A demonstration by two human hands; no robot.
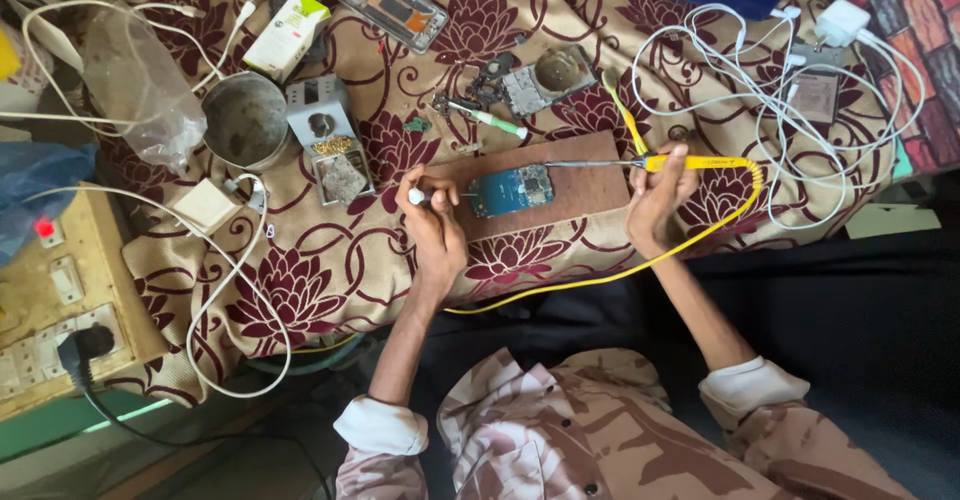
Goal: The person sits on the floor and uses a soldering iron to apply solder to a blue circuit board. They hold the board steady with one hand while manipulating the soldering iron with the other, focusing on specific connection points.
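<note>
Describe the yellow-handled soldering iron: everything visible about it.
The soldering iron has a slim yellow handle and a thin grey metal shaft. It lies almost level, tip pointing left, reaching the right edge of the small blue circuit board on the brown wooden board; actual contact cannot be told. The right hand grips the handle from below. A yellow cord leaves the handle's right end, loops down and runs left across the patterned cloth. No smoke or glow shows.

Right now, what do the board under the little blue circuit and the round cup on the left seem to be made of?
The board looks like wood or fibreboard: flat, matte brown, scuffed. The circuit board looks like glossy blue laminate with small metal parts. The round cup seems to be metal, with a dull grey, tarnished sheen.
</note>
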